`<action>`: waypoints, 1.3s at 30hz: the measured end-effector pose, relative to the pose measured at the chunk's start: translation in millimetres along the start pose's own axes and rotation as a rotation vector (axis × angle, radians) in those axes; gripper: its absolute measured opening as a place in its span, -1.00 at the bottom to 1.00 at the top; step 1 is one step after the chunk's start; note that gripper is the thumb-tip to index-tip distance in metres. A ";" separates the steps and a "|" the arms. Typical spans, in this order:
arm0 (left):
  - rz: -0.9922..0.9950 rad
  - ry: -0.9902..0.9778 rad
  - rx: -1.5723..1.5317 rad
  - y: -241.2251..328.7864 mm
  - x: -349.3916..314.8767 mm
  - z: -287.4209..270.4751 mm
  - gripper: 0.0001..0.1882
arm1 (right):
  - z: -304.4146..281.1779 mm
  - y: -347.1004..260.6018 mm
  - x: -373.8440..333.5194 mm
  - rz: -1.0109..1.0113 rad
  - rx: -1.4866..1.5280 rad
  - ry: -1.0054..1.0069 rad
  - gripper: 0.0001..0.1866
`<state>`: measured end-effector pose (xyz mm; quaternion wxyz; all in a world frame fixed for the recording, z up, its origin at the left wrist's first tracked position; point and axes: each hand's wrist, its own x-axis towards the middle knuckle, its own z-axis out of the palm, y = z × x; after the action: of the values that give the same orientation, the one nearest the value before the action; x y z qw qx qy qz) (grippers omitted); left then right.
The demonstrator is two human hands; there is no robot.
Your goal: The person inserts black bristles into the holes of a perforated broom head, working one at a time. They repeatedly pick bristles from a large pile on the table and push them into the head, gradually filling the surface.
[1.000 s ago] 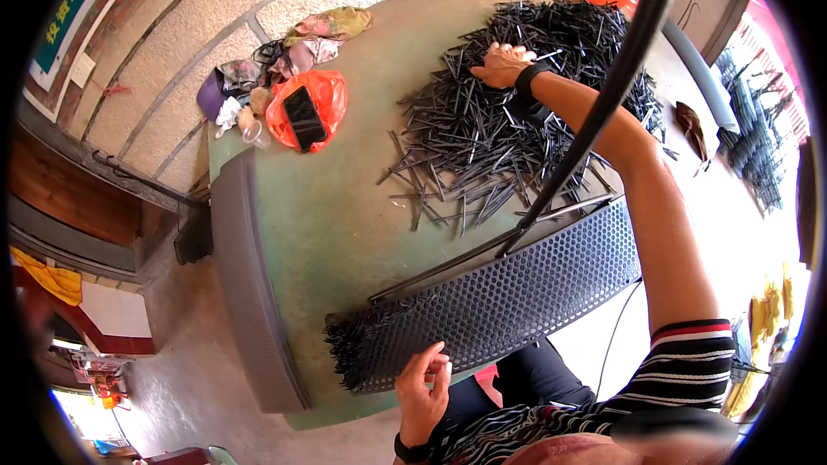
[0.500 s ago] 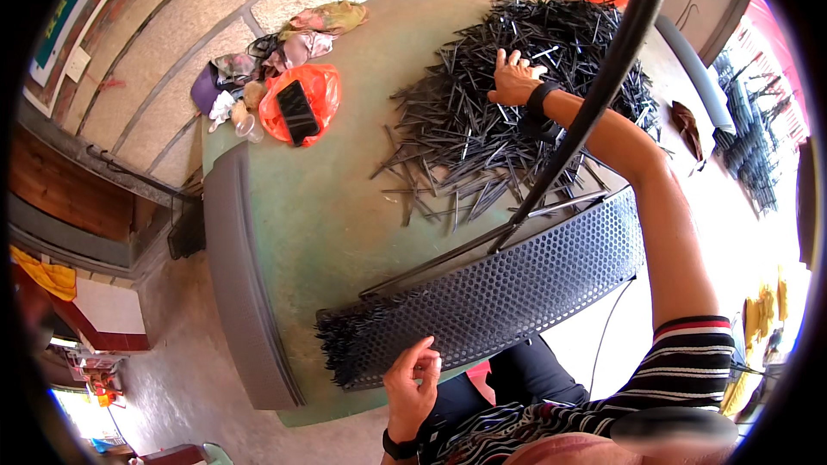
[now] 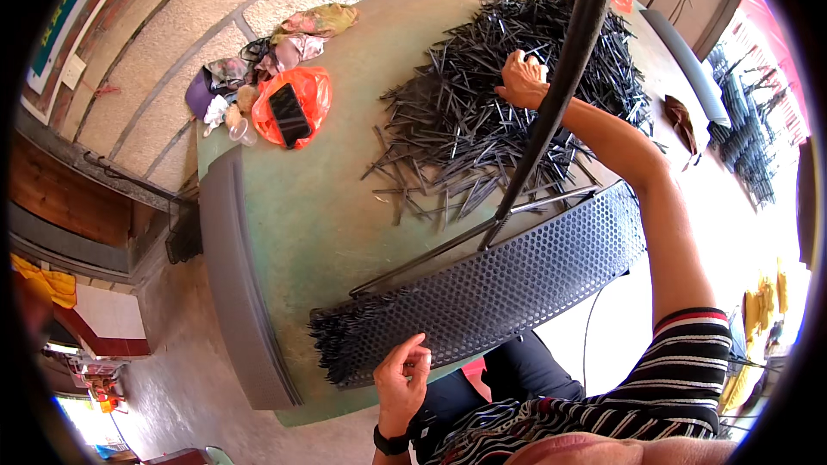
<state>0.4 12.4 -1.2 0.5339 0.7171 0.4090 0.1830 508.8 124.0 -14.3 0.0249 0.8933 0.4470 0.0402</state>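
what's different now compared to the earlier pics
The right hand has moved rightward and slightly back toward the person over the pile of black sticks; whether it has gripped any cannot be told. The whole view has shifted slightly. The left hand stays at the near edge of the perforated panel, and the phone remains on the red bag.

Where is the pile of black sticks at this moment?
In the head view, the pile lies at upper right on the table, beyond the perforated panel, with the right hand over it.
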 end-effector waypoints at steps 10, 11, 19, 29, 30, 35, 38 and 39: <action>0.002 -0.009 -0.034 -4.6 1.4 -1.6 -0.72 | -27.2 8.8 14.1 -0.037 -0.029 -0.208 -0.52; 0.003 -0.015 -0.039 -5.3 1.9 -2.0 -0.72 | -22.9 16.5 19.3 -0.071 -0.023 -0.253 -0.55; -0.049 -0.037 -0.091 -12.4 1.9 -4.8 -0.71 | -30.4 12.9 3.0 -0.049 -0.065 -0.106 -0.43; -0.062 -0.045 -0.203 -13.6 5.6 -6.4 -0.70 | 1.7 24.8 4.9 0.030 0.038 -0.074 -0.08; -0.066 -0.045 -0.206 -14.3 5.3 -6.7 -0.70 | -4.8 26.8 6.1 0.009 0.050 -0.097 -0.14; -0.059 -0.048 -0.227 -15.8 4.7 -7.3 -0.70 | -17.8 33.2 14.8 0.003 0.069 -0.191 -0.18; -0.082 -0.065 -0.228 -14.0 6.9 -6.8 -0.70 | 17.5 25.1 2.1 0.106 0.003 -0.012 0.00; -0.086 -0.058 -0.225 -14.3 6.1 -7.2 -0.70 | 18.8 18.6 -2.7 0.113 0.005 -0.004 0.09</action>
<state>-6.6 22.9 -12.8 0.6299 0.6396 0.4005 0.1839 523.8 110.6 -31.7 0.0215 0.9172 0.3959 0.0387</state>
